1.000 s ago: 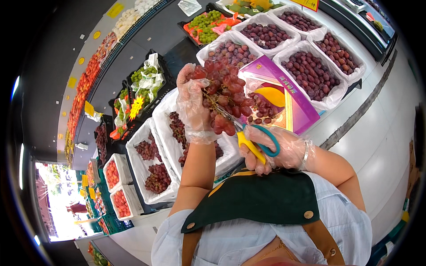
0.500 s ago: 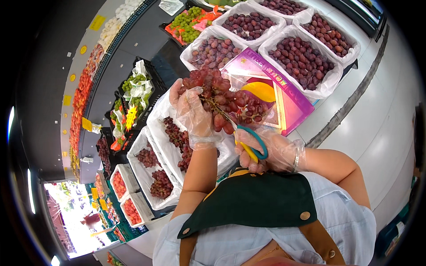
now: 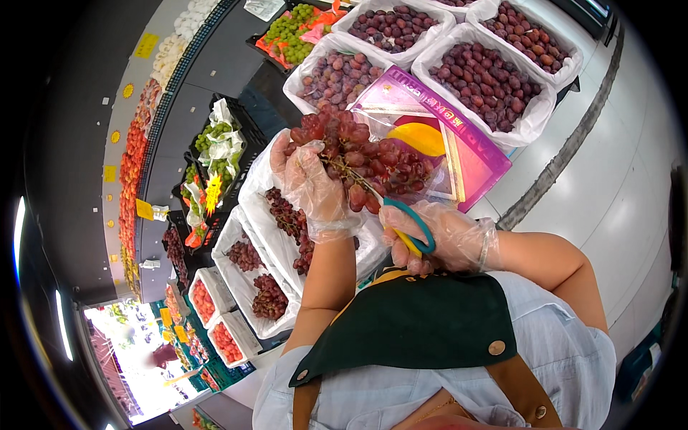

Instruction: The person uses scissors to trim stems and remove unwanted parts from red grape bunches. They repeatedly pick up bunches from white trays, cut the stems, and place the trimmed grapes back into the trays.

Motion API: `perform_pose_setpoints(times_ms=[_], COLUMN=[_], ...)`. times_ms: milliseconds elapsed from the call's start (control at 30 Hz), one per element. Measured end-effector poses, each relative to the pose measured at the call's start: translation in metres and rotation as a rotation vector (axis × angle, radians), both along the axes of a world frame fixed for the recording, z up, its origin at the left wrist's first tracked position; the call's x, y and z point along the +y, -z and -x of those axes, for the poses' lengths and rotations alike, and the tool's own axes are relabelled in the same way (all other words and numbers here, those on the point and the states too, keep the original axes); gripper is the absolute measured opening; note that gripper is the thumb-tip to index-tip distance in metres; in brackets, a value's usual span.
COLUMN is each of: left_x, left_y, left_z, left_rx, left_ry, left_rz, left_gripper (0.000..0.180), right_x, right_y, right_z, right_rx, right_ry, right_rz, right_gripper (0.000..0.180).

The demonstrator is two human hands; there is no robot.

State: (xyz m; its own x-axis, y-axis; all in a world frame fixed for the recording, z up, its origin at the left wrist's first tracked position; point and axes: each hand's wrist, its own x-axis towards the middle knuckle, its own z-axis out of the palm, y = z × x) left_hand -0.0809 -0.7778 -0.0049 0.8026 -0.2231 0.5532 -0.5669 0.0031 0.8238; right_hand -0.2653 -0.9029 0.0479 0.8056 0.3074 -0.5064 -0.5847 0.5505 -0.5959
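Note:
A bunch of red grapes (image 3: 369, 158) hangs in front of me, its stems showing among the berries. My left hand (image 3: 313, 183), in a clear plastic glove, is closed on the bunch at its left side. In my right hand (image 3: 444, 233), gloved the same way, is a pair of scissors (image 3: 421, 228) with teal and yellow handles. Their blades reach in among the grape stems; whether they are parted I cannot tell. Behind the bunch lies a purple and pink printed box (image 3: 469, 161) with a clear part.
White-lined crates of plums (image 3: 487, 82) stand beyond the box. Below my left forearm are white-lined crates with red grape bunches (image 3: 269, 297). Green grapes (image 3: 294, 36) sit in dark crates, and smaller boxes of orange-red fruit (image 3: 226, 342) stand at lower left.
The view has shifted slightly, so the shelves and crates sit a little differently. Both hands keep their hold, with the scissors still at the grape stems.

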Motion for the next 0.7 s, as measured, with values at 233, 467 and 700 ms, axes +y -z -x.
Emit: perform_pose_setpoints(times_ms=[233,467,700], left_x=[-0.004,-0.001,0.007], left_y=[-0.008,-0.019,-0.019], left_z=[0.006,0.009,0.010], left_rx=[0.055,0.141,0.129], left_ry=[-0.008,0.070,0.048], left_rz=[0.136,0.275,0.268], left_gripper=[0.033,0.039,0.041], right_x=[-0.012,-0.022,-0.038], right_y=[0.002,0.014,0.010], right_z=[0.007,0.005,-0.008], right_rx=[0.120,-0.463,-0.707], right_ry=[0.079,0.103,0.082], right_rz=[-0.143,1.044,1.686], right_gripper=[0.053,0.038,0.040])
